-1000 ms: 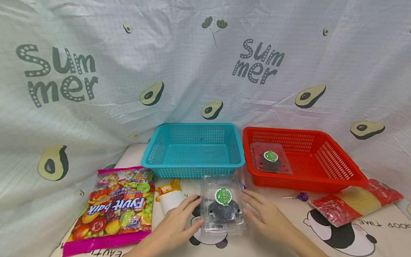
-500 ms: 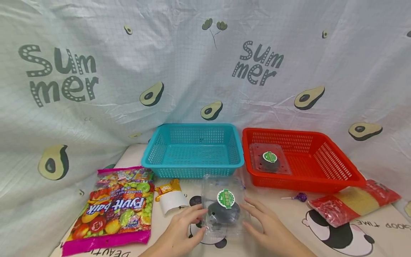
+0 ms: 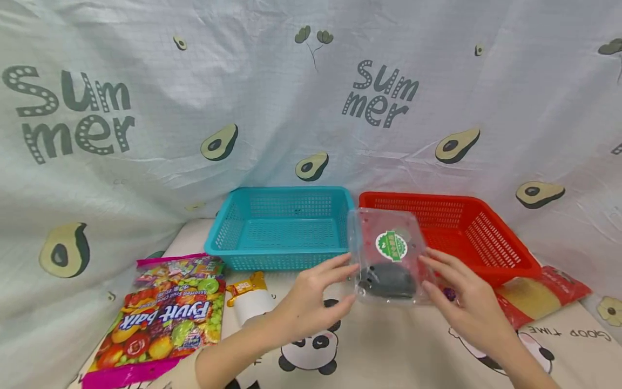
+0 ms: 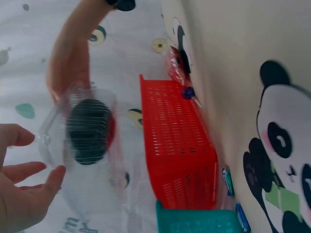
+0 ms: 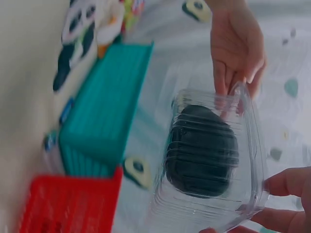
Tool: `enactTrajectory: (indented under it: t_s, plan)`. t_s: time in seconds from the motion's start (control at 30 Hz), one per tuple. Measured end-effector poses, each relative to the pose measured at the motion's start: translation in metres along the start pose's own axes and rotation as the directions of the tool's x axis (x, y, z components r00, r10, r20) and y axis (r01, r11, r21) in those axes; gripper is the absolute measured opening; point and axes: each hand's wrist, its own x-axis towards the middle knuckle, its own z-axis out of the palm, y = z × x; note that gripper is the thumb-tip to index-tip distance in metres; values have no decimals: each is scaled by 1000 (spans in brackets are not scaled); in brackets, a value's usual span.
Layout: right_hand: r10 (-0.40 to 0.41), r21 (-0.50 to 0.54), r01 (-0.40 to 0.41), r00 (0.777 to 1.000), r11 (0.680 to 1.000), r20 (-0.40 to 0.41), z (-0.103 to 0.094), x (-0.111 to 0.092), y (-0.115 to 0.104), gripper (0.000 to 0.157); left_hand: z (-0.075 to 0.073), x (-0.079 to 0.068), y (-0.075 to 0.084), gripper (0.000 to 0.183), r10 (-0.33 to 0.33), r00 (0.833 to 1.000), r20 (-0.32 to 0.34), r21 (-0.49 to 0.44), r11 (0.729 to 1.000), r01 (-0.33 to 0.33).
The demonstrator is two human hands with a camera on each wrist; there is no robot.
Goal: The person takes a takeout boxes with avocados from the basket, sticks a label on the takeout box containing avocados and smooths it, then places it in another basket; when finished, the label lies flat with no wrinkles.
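Raised above the table in the head view is a clear plastic clamshell box (image 3: 389,278) with a round green-and-white label (image 3: 391,246). A dark oval object (image 5: 201,150) lies inside it. My left hand (image 3: 313,294) holds the box by its left edge, fingers and thumb at the rim. On the opposite edge my right hand (image 3: 461,294) grips it in the same way. The box overlaps the left part of the red basket (image 3: 491,235) in this view, and the similar box inside that basket is hidden behind it.
A teal basket (image 3: 279,252) stands left of the red one. At the left lies a fruit candy bag (image 3: 165,313), with an orange-and-white packet (image 3: 252,302) beside it. A purple lollipop (image 3: 450,294) and a red-and-yellow packet (image 3: 544,292) lie by the red basket's front.
Both hands have lifted the clear box from the table's front middle and carried it up and right, toward the red basket. The head view has turned slightly right.
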Motion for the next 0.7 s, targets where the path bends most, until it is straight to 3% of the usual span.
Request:
enactTrajectory:
  t_s: [0.17, 0.33, 0.4, 0.53, 0.7]
  plan:
    - [52, 33, -49, 995, 998, -91, -18, 22, 36, 38, 29, 53, -14, 43, -66, 997, 28, -63, 996, 68]
    - [216, 31, -214, 970, 976, -109, -33, 41, 76, 39, 71, 104, -28, 42, -105, 994, 36, -112, 988, 109]
    - [281, 29, -280, 952, 960, -117, -36, 48, 90, 41, 89, 121, -33, 41, -158, 987, 42, -141, 977, 162]
    - [365, 40, -364, 919, 931, -151, -36, 58, 121, 42, 123, 143, -42, 42, -259, 963, 73, -155, 951, 268]
    - [450, 66, -446, 874, 893, -184, -25, 61, 166, 42, 155, 155, -48, 45, -253, 958, 132, -67, 962, 264]
